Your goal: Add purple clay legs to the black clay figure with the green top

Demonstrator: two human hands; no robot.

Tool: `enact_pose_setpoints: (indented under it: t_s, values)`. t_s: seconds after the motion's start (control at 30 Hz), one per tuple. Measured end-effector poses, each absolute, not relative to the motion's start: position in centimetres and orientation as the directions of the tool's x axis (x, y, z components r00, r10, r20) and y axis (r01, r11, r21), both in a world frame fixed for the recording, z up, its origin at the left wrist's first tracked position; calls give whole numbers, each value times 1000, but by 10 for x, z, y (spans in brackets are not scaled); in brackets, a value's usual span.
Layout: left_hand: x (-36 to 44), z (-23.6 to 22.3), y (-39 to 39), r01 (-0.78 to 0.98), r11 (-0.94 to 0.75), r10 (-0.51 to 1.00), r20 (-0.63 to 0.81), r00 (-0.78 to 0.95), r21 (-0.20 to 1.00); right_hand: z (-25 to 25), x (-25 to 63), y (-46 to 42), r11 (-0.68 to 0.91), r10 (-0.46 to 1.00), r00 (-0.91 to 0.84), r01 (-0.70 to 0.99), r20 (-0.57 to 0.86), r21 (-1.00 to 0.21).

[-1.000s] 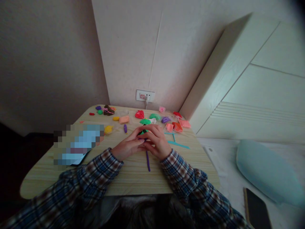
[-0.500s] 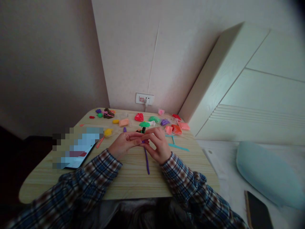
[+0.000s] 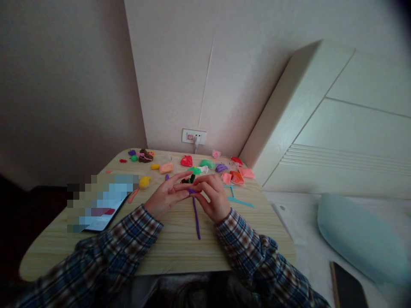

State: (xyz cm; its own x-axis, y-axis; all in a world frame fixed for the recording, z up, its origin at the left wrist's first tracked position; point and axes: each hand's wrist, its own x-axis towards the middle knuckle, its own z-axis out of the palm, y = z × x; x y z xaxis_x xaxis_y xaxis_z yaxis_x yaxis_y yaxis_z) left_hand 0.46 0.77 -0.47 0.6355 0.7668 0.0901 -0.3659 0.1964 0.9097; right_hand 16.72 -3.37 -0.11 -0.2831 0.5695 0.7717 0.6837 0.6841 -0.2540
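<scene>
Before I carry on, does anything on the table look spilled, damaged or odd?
Nothing looks spilled or damaged. Only the lit device at the left of the table looks odd: blocky pixels hide much of its screen.

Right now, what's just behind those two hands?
Beyond the left hand and right hand show a green clay piece, a black clay piece and the tip of a purple clay roll. The left hand covers the roll's lower part.

The table [image 3: 173, 250] looked like smooth, grained wood. The purple strip [image 3: 197, 222] seemed matt, and the sleeves [image 3: 245, 244] were cloth.
</scene>
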Motion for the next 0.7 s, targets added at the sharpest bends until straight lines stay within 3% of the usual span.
enact_pose_setpoints:
  t_s: [0.23, 0.43, 0.7]
  values:
    - [4, -7, 13, -182, 51, 830, 60, 555, 982, -4, 167, -35, 696, 549, -299, 681, 781, -229]
    - [4, -5, 14, -82, -92, 871, 120, 477, 992, -2, 165, -33, 718, 580, -329, 639, 745, -277]
    - [4, -7, 15, -94, -65, 876, 102, 471, 993, 0, 165, -34, 729, 594, -315, 600, 741, -329]
